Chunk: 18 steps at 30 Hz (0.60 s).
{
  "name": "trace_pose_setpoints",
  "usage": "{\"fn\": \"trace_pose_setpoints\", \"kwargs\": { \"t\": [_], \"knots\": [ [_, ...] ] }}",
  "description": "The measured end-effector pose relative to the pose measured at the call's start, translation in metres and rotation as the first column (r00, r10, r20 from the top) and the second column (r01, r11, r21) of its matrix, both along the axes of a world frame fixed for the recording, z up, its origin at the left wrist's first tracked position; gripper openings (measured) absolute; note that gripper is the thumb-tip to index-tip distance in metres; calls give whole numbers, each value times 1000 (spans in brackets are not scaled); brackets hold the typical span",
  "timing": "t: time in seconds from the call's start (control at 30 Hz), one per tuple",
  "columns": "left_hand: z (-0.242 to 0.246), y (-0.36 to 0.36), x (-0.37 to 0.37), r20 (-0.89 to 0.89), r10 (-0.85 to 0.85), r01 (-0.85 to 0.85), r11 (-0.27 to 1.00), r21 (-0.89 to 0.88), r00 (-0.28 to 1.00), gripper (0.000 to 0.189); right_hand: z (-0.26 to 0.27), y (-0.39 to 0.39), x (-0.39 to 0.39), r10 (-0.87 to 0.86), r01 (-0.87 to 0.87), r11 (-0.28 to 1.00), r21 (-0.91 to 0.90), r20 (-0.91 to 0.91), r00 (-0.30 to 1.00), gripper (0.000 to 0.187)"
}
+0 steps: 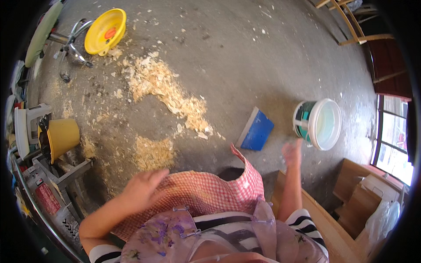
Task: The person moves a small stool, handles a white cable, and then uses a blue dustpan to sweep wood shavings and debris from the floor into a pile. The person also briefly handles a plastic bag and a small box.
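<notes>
My left hand [144, 187] is held over the red-and-white checked apron [210, 190], fingers together; whether it touches the cloth is unclear. My right hand [292, 153] is blurred and reaches out just below a white-rimmed plastic bucket [301, 121], with no object visible in it. The bucket's pale inside faces right. To its left a blue dustpan [258, 131] lies on the concrete floor. Pale yellowish scraps form a long heap [161, 85] farther out, and a smaller heap [154, 153] lies near my left hand.
A yellow plastic basin [105, 31] leans by the chrome base of a swivel chair [74, 46]. On the left are a yellow bucket [65, 136], a white stool [24, 128] and a metal frame [69, 174]. Wooden boards [358, 203] and a clear plastic bag [383, 218] lie at the right.
</notes>
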<state>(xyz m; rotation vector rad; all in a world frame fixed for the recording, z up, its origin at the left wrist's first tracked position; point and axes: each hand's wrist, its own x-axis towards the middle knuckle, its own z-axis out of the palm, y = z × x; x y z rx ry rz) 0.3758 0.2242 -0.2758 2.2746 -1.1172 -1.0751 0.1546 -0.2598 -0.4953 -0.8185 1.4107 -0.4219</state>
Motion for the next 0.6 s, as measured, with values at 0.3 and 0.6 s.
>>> {"fn": "trace_pose_setpoints", "kwargs": {
  "t": [0.3,0.6],
  "knots": [
    [-6,39,-26,-28,6,-4,998,57,1000,59,-52,129,77,329,-762,645,-60,-878,348,106],
    [24,80,-25,-64,306,-293,943,157,950,58,-78,116,67,302,-802,557,-213,-848,435,107]
  ]
}}
